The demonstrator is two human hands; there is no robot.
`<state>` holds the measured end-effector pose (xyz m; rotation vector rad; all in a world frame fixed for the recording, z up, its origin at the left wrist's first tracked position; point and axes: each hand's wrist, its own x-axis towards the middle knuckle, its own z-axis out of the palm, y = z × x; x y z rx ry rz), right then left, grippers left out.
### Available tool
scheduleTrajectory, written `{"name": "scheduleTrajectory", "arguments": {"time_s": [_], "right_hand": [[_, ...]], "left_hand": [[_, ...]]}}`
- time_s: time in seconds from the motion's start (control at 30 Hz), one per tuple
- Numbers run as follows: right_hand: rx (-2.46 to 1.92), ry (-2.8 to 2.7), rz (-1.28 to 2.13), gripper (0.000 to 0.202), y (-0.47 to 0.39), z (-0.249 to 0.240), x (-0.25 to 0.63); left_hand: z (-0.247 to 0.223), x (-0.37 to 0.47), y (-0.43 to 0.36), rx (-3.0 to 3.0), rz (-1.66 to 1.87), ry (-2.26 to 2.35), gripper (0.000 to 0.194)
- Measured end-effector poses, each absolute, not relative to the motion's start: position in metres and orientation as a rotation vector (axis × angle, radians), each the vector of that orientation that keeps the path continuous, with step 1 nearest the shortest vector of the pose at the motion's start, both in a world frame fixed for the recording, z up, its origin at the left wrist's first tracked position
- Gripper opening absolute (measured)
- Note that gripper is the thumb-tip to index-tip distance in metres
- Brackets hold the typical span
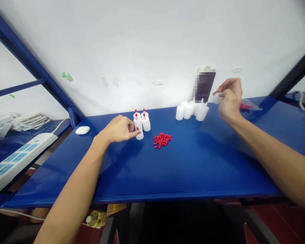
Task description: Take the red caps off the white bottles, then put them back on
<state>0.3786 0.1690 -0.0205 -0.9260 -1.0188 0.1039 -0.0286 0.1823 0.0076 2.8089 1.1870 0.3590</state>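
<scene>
Currently, the left hand (118, 130) rests low over the glossy blue worktop (193, 162), its grip closed with thumb and forefinger pinching a small white plastic bottle with a red cap (139, 134). This bottle stands upright on the worktop, just in front of a cluster of four matching red-capped white bottles (141, 120), also upright and set close together.

The right hand (228, 98) is raised above the worktop's far right area, its grip closed on a small white uncapped plastic bottle (217, 98) held at the fingertips. Just left of that hand stands a group of uncapped white plastic bottles (191, 110) near the rear edge.

A loose heap of small red plastic caps (162, 140) lies on the worktop between the two bottle groups, near the pinched bottle but not touching it. A clear plastic bag holding red pieces (249, 106) lies behind the right hand. A white oval case (82, 130) sits at the worktop's left corner, and a white power strip (15, 161) lies beside the worktop.
</scene>
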Motion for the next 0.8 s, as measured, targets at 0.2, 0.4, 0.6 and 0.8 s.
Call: {"name": "scheduleTrajectory", "arguments": {"time_s": [0.2,0.4,0.6,0.8], "right_hand": [[-0.85,-1.093,0.276,0.04,0.176,-0.026,0.381],[-0.911,-1.141,0.449,0.039,0.18,-0.028,0.381],[-0.945,-1.144,0.497,0.036,0.172,-0.029,0.373],[-0.967,-1.151,0.477,0.03,0.168,-0.036,0.368]], "left_hand": [[0.007,-0.027,0.183,2.765,0.307,1.19,0.049],[0.009,-0.025,0.178,2.852,0.623,1.101,0.051],[0.005,-0.015,0.17,2.984,1.425,0.65,0.041],[-0.007,0.009,0.156,2.992,1.715,0.333,0.037]]}}
